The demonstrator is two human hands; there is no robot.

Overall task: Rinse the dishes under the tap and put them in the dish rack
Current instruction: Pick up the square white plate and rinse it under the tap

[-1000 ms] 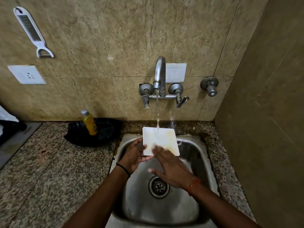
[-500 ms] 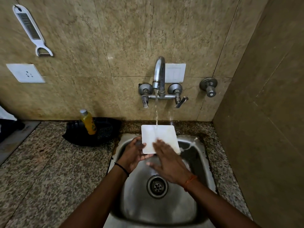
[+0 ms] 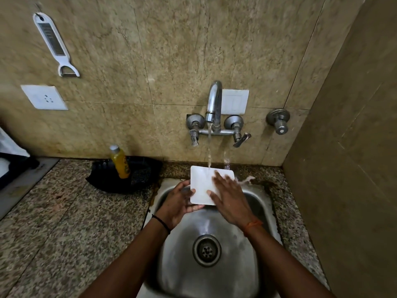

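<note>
Head view of a steel sink [image 3: 266,214] set in a speckled granite desk [image 3: 64,222]. A square white plate [image 3: 202,186] is held over the far part of the sink, directly below the tap [image 3: 214,104], tilted with its face toward the camera. A stream of water [image 3: 209,147] falls from the spout onto the plate's far edge; splashes leave the plate's right corner above the sink rim.

The left hand [image 3: 176,205] grips the plate at its left and near edges, thumb on the face, the other fingers curled behind it. The right hand [image 3: 229,198] lies flat on the right half of the plate's face, fingers [image 3: 221,179] extended and spread, not closed around anything. A black band circles the left wrist, an orange thread the right.

The drain [image 3: 206,250] lies in the sink bottom, nearer the camera than the plate. Left of the sink, against the wall, a yellow bottle [image 3: 120,163] stands upright in a black tray [image 3: 141,175]. On the wall left of the tap hang a white peeler-grater [image 3: 53,41] and, below it, a white socket plate [image 3: 44,97].
</note>
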